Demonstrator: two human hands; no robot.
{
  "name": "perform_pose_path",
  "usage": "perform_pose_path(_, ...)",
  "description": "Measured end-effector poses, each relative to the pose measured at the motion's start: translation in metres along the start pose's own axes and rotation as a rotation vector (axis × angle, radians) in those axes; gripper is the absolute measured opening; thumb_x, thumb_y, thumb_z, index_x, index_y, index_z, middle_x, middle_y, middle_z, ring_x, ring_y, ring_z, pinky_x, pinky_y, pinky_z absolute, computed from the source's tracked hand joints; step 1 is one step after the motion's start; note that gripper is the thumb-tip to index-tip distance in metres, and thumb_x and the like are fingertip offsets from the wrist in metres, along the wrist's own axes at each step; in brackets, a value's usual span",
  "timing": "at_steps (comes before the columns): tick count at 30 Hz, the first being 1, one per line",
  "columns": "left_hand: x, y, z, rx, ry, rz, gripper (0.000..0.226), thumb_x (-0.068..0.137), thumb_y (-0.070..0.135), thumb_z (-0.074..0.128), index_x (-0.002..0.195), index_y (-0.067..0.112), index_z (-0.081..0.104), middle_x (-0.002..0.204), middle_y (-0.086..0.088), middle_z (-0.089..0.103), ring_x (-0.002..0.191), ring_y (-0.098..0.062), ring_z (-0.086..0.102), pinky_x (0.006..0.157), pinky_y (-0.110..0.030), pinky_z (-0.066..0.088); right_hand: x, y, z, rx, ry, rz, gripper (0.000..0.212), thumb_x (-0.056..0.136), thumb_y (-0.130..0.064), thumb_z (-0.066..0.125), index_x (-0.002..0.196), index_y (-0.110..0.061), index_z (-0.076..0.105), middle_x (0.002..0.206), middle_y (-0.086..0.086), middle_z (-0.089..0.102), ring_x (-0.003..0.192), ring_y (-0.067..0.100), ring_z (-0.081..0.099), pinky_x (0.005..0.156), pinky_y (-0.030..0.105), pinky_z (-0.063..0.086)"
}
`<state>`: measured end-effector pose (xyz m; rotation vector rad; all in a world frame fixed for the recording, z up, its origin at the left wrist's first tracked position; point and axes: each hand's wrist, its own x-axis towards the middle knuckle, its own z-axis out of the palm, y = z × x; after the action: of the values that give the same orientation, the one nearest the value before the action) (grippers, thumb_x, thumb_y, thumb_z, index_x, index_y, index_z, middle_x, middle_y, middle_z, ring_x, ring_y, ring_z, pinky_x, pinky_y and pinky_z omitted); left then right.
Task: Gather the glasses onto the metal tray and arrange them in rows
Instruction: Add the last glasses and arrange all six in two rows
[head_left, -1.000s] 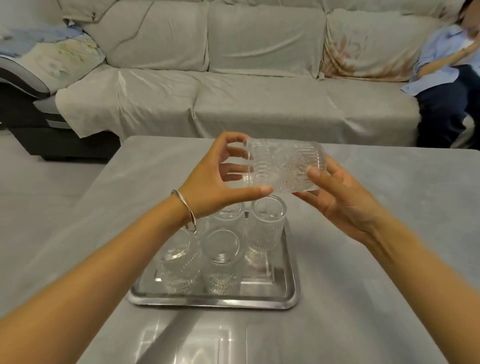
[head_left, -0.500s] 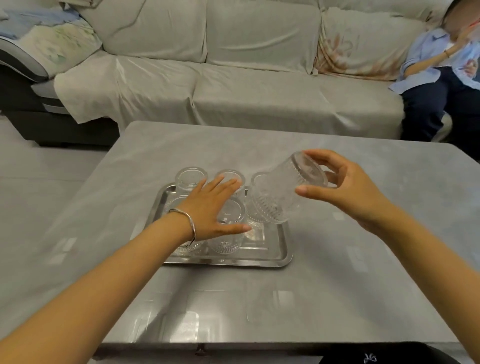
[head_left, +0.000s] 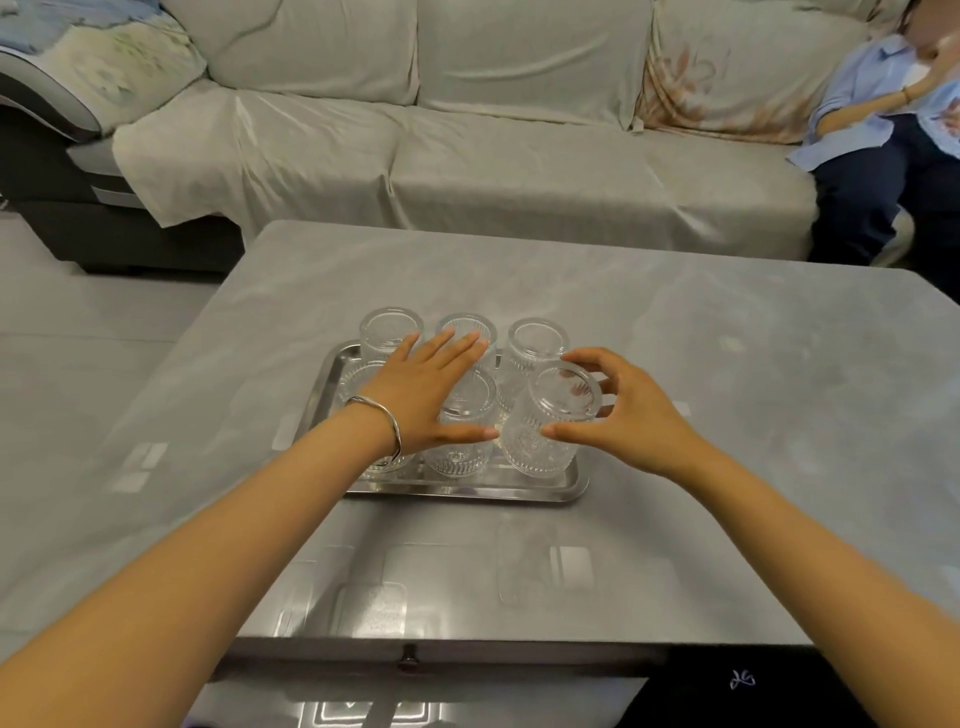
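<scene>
The only mark is a small white logo (head_left: 741, 679) on dark fabric at the bottom edge of the view; its characters cannot be read.

Left hand (head_left: 423, 400) lies flat, palm down, fingers straight and together, thumb spread; right hand (head_left: 623, 415) curls, fingers and thumb pinching inward; both forearms reach forward, bare.

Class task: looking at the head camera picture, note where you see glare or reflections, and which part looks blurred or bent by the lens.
Head view: bright window-like reflections on the glossy table near its front edge; the metal tray mirrors the glasses; straight table edges bow from the wide-angle lens; the seated person at far right is smeared.
</scene>
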<state>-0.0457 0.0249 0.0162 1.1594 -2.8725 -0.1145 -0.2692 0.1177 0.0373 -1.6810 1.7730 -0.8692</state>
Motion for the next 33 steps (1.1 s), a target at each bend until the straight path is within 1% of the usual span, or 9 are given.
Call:
perform_pose_path(8,0.001,-0.002,0.002,0.005,-0.006,0.001,0.107,0.060,0.084,0.019,0.146,0.025,-0.005,0.158,0.005,-0.003,0.145,-0.018,-0.005,0.117,-0.042,-0.005,0.004,0.009,0.018,-0.008,0.011,-0.011,0.076,0.059,-0.036,0.085,0.125,-0.028,0.049,0.117,-0.015,0.053,0.107,0.010,0.053,0.094,0.037,0.050)
perform_pose_path(15,0.002,-0.002,0.002,-0.007,-0.017,0.001,0.106,0.067,0.077,0.041,0.146,0.024,-0.004,0.158,0.004,-0.003,0.145,-0.018,-0.005,0.118,-0.043,-0.003,0.003,0.011,0.025,-0.061,0.017,-0.063,0.081,0.064,-0.040,0.082,0.134,-0.025,0.045,0.135,-0.008,0.051,0.114,0.004,0.048,0.098,0.031,0.046)
perform_pose_path(18,-0.002,-0.003,-0.004,-0.193,0.023,-0.014,0.110,0.059,0.087,0.031,0.146,0.023,0.006,0.158,0.003,0.006,0.145,-0.015,0.001,0.118,-0.038,0.000,-0.002,0.008,0.024,-0.031,0.021,-0.073,0.078,0.066,-0.048,0.075,0.134,-0.028,0.042,0.131,-0.011,0.045,0.113,0.003,0.046,0.093,0.020,0.044)
perform_pose_path(20,-0.008,-0.009,-0.011,-0.353,0.135,-0.058,0.107,0.060,0.088,0.019,0.145,0.023,0.016,0.157,0.003,0.015,0.145,-0.014,0.008,0.118,-0.036,0.007,-0.002,0.003,0.021,0.037,0.101,-0.052,0.075,0.067,-0.056,0.065,0.133,-0.029,0.042,0.127,-0.011,0.043,0.111,0.004,0.048,0.085,0.011,0.039)
perform_pose_path(22,-0.012,-0.021,-0.016,-0.457,0.279,-0.126,0.096,0.068,0.081,0.023,0.143,0.021,0.025,0.154,-0.001,0.025,0.143,-0.017,0.016,0.117,-0.036,0.013,0.005,0.001,0.018,0.115,0.188,-0.020,0.070,0.072,-0.056,0.059,0.134,-0.029,0.040,0.130,-0.009,0.041,0.112,0.005,0.046,0.086,0.011,0.037)
perform_pose_path(24,-0.013,-0.037,-0.018,-0.606,0.369,-0.254,0.083,0.078,0.069,0.035,0.143,0.018,0.026,0.153,-0.004,0.026,0.142,-0.020,0.020,0.116,-0.035,0.016,0.016,0.001,0.019,0.251,0.206,0.051,0.063,0.082,-0.051,0.055,0.138,-0.030,0.035,0.141,-0.008,0.035,0.122,0.006,0.040,0.097,0.021,0.036)
perform_pose_path(28,-0.014,-0.061,-0.011,-0.937,0.186,-0.520,0.086,0.079,0.047,0.059,0.146,0.027,0.008,0.157,-0.001,0.011,0.142,-0.021,0.020,0.112,-0.038,0.023,0.036,0.000,0.032,0.515,0.050,0.218,0.075,0.085,-0.045,0.055,0.148,-0.032,0.016,0.157,-0.005,0.019,0.143,0.015,0.021,0.105,0.031,0.024)
perform_pose_path(30,-0.015,-0.065,-0.005,-0.983,0.128,-0.525,0.094,0.073,0.048,0.065,0.145,0.033,0.006,0.157,-0.001,0.013,0.140,-0.023,0.025,0.112,-0.041,0.027,0.039,-0.001,0.037,0.578,-0.011,0.259,0.090,0.077,-0.042,0.064,0.148,-0.035,0.010,0.157,-0.001,0.018,0.141,0.017,0.024,0.108,0.036,0.025)
perform_pose_path(33,-0.014,-0.062,-0.001,-1.112,0.135,-0.485,0.089,0.076,0.041,0.065,0.144,0.038,0.007,0.156,0.000,0.018,0.139,-0.022,0.027,0.113,-0.043,0.027,0.042,0.002,0.040,0.580,-0.030,0.247,0.094,0.078,-0.028,0.070,0.147,-0.039,0.007,0.157,-0.002,0.016,0.135,0.015,0.027,0.101,0.034,0.027)
